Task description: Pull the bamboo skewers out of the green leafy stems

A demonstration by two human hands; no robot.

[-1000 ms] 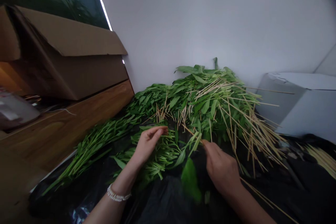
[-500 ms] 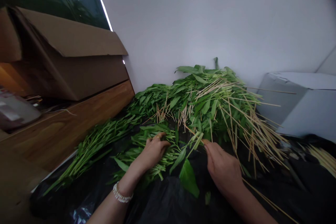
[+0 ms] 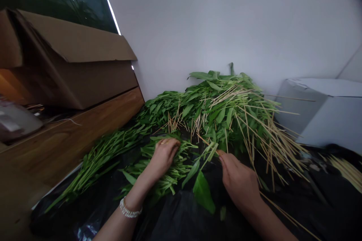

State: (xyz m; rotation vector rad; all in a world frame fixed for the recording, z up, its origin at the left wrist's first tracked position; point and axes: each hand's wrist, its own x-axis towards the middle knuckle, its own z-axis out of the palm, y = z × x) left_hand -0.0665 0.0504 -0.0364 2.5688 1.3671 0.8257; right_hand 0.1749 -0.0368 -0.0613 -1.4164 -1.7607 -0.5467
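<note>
My right hand (image 3: 240,177) is closed around a thin bamboo stick (image 3: 205,140), whose long end runs out behind the wrist toward the bottom right. Pale cut stems (image 3: 211,152) with hanging green leaves (image 3: 203,192) sit on the stick just ahead of the fingers. Over a pile of leafy green stems (image 3: 172,177), my left hand (image 3: 166,152) has thumb and fingers pressed together. What they pinch, if anything, is hidden. A beaded bracelet (image 3: 129,209) circles the left wrist.
Behind lies a large heap of leafy stems (image 3: 223,109) with many sticks (image 3: 283,150) poking out rightward. Another row of stems (image 3: 93,165) lies left on black plastic (image 3: 169,222). A cardboard box (image 3: 98,79) stands on a wooden surface (image 3: 113,116); a white box (image 3: 333,116) stands right.
My left hand has risen slightly off the leafy pile and drawn its fingers together. The right hand with the stick and stems has hardly moved.
</note>
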